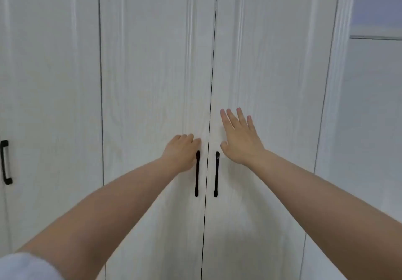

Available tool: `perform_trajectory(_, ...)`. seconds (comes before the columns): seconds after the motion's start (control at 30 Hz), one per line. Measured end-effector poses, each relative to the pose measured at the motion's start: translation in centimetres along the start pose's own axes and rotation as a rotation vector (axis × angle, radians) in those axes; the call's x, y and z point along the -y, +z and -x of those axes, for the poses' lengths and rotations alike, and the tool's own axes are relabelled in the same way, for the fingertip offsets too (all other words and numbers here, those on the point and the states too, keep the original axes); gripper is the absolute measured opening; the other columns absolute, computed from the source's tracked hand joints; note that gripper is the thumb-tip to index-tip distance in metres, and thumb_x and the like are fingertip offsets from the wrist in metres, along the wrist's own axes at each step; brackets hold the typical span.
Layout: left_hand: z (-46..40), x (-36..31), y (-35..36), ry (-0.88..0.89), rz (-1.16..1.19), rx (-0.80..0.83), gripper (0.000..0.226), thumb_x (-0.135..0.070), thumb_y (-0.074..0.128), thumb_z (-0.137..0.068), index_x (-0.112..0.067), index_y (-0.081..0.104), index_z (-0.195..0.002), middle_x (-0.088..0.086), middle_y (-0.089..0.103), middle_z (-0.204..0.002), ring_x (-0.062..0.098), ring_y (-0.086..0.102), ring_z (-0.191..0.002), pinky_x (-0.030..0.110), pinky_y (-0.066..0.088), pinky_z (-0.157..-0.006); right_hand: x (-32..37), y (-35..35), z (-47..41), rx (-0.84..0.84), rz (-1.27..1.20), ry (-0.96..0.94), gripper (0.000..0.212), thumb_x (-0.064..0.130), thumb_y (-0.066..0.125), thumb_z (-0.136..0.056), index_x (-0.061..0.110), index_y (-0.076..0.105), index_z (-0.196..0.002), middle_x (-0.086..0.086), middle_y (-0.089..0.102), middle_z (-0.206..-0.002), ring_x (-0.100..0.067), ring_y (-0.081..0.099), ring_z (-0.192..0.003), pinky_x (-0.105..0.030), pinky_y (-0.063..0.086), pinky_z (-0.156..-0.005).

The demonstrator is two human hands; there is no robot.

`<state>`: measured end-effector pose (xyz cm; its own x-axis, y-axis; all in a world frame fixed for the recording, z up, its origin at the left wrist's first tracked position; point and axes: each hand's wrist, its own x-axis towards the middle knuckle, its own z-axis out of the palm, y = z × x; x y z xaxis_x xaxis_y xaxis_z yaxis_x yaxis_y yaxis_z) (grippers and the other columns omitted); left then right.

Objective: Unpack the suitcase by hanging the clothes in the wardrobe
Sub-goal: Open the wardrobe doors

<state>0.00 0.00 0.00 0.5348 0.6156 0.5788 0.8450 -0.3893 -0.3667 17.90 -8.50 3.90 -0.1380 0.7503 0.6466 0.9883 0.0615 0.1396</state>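
The white wood-grain wardrobe fills the view with its doors closed. My left hand (pixel 181 152) rests against the left door (pixel 152 84), just above and left of that door's black handle (pixel 197 174), fingertips touching the panel; it does not hold the handle. My right hand (pixel 239 137) lies flat on the right door (pixel 272 73) with fingers spread, above and right of its black handle (pixel 216 174). No suitcase or clothes are in view.
Another wardrobe door (pixel 50 84) stands at the left with a black handle (pixel 5 162) near the frame edge. To the right of the wardrobe is a pale wall (pixel 369 116) with a window ledge above it.
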Motion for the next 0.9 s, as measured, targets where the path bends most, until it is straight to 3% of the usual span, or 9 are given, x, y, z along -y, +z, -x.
perform_trajectory(0.2,-0.7,-2.6,2.0,-0.391,0.728,0.238,0.034,-0.018,0.053,-0.090,-0.006,0.039,-0.119,0.011,0.054,-0.104,0.027,0.055,-0.090,0.036,0.046,-0.074,0.1,1.8,1.3,0.085,-0.107,-0.045,0.083,0.020,0.046,-0.094,0.017,-0.009,-0.157,-0.006,-0.006,-0.165,-0.028,-0.013,-0.151,-0.043,-0.003,-0.122)
perform_trajectory(0.37,-1.1,-3.3,2.5,-0.650,1.107,0.206,0.037,-0.014,0.055,-0.091,-0.010,0.036,-0.122,0.008,0.049,-0.105,0.023,0.051,-0.091,0.030,0.041,-0.072,-0.1,3.0,2.9,0.120,-0.113,-0.104,0.084,0.018,0.047,-0.094,0.018,-0.010,-0.156,-0.005,-0.008,-0.165,-0.026,-0.013,-0.151,-0.040,-0.003,-0.122)
perform_trajectory(0.5,-0.4,-4.5,3.3,-0.666,1.100,0.050,0.031,-0.019,0.057,-0.092,-0.014,0.035,-0.113,0.007,0.052,-0.098,0.017,0.050,-0.075,0.028,0.041,-0.061,-0.5,3.7,4.3,0.165,-0.139,-0.124,0.085,0.018,0.047,-0.093,0.021,-0.011,-0.156,-0.004,-0.009,-0.165,-0.025,-0.014,-0.151,-0.040,-0.002,-0.122)
perform_trajectory(0.63,1.6,-6.2,3.1,-0.632,0.881,-0.080,0.035,-0.026,0.054,-0.095,-0.011,0.034,-0.120,0.004,0.056,-0.089,0.018,0.054,-0.067,0.030,0.041,-0.053,-0.7,4.4,5.7,0.206,-0.122,-0.165,0.086,0.017,0.047,-0.094,0.021,-0.012,-0.156,-0.004,-0.008,-0.165,-0.025,-0.012,-0.151,-0.039,-0.001,-0.123)
perform_trajectory(0.83,5.7,-6.0,0.9,-0.599,0.755,-0.133,0.039,-0.042,0.057,-0.092,-0.021,0.031,-0.111,-0.002,0.055,-0.080,0.014,0.057,-0.060,0.037,0.055,-0.055,1.5,4.3,6.0,0.238,-0.284,-0.157,0.082,0.016,0.045,-0.095,0.015,-0.010,-0.156,-0.006,0.003,-0.165,-0.025,0.003,-0.152,-0.039,0.017,-0.122)
perform_trajectory(0.9,7.2,-6.1,0.1,-0.597,0.713,-0.158,0.042,-0.048,0.059,-0.090,-0.024,0.029,-0.107,-0.003,0.055,-0.077,0.015,0.058,-0.060,0.038,0.057,-0.056,2.7,3.9,5.9,0.219,-0.370,-0.156,0.079,0.014,0.045,-0.096,0.014,-0.006,-0.157,-0.010,0.018,-0.162,-0.028,0.019,-0.149,-0.040,0.030,-0.117)
